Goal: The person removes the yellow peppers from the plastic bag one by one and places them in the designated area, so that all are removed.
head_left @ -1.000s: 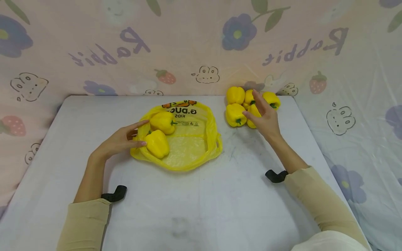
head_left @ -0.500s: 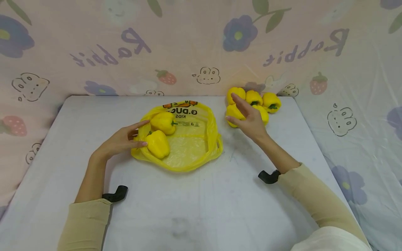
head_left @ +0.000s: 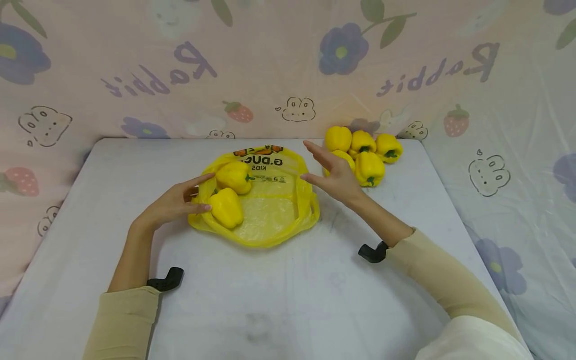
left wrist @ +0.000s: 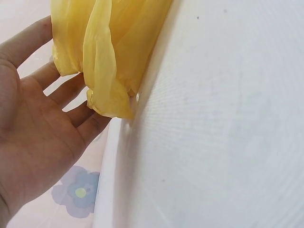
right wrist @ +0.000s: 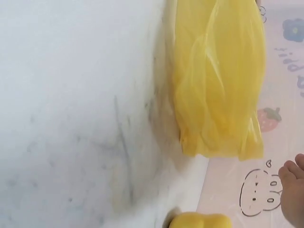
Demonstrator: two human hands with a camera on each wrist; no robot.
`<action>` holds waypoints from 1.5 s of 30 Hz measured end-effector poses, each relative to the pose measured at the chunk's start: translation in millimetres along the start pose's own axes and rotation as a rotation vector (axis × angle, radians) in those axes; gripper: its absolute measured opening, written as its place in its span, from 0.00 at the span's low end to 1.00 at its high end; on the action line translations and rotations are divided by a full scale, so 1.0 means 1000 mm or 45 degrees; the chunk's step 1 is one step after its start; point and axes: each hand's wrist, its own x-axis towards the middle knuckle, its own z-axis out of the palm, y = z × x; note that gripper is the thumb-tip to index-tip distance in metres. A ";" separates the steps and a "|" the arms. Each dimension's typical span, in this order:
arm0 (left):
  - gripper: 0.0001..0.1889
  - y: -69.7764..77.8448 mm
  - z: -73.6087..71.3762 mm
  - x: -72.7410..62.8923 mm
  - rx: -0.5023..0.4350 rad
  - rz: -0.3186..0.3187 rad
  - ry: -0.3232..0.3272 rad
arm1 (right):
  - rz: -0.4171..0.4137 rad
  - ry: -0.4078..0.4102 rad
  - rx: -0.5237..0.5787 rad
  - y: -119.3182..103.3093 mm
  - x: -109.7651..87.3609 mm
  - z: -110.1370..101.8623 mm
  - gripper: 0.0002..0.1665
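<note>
A yellow plastic bag stands with its mouth wide and its rim folded down. Inside, at the left, lie two yellow bell peppers, one farther back and one nearer. My left hand touches the bag's left side, thumb and fingers spread along it; in the left wrist view, the fingers reach behind the hanging plastic. My right hand, holding nothing, is at the bag's right rim with thumb and fingers apart. Only part of that hand shows at the right wrist view's edge.
Several more yellow bell peppers sit clustered at the back right of the white table, partly behind the right hand. A patterned cloth hangs along the table's back. Black wrist mounts stick out near both cuffs.
My right hand has moved left, away from the pepper cluster to the bag's right rim, carrying nothing. The left hand and the two peppers in the bag have stayed in place.
</note>
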 end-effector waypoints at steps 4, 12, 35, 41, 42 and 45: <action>0.42 -0.001 0.001 0.000 0.002 -0.003 0.004 | -0.027 -0.040 0.039 -0.002 0.005 0.008 0.39; 0.43 -0.004 0.001 0.000 0.050 -0.016 0.011 | -0.070 -0.128 0.083 -0.004 0.016 0.023 0.35; 0.42 -0.004 -0.001 0.002 0.034 -0.018 0.005 | 0.127 -0.323 0.086 0.027 0.056 0.063 0.34; 0.42 -0.004 -0.001 0.003 0.030 -0.021 0.002 | 0.239 -0.400 0.120 0.030 0.067 0.073 0.35; 0.42 -0.004 -0.001 0.003 0.026 -0.021 0.001 | 0.249 -0.412 0.119 0.030 0.069 0.074 0.35; 0.42 -0.005 -0.001 0.002 0.012 -0.024 -0.001 | 0.271 -0.434 0.088 0.032 0.074 0.079 0.35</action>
